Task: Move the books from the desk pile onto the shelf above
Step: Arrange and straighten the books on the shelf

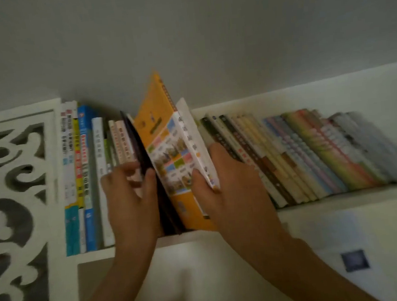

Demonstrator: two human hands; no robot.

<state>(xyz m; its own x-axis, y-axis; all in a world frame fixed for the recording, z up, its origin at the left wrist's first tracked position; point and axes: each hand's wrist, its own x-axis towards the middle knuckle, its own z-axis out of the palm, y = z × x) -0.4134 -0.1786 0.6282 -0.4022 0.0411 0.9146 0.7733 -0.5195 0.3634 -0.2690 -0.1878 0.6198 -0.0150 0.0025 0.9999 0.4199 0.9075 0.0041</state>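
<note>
Two books on shelf [319, 211], left hand [129, 200] pinching dark book [144, 155], right hand [233, 190] gripping white book [195, 145], titles blurred

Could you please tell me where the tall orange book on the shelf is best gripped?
Probably by its top corner: the orange book rises clear above the dark book and white book flanking it, so fingers can pinch both covers there, coming from the front. Lower down, the left hand and right hand crowd it.

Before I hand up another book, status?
Left hand grips dark book. Right hand grips white book, orange book beside it, both tilted. Leaning row crowds right side.
</note>
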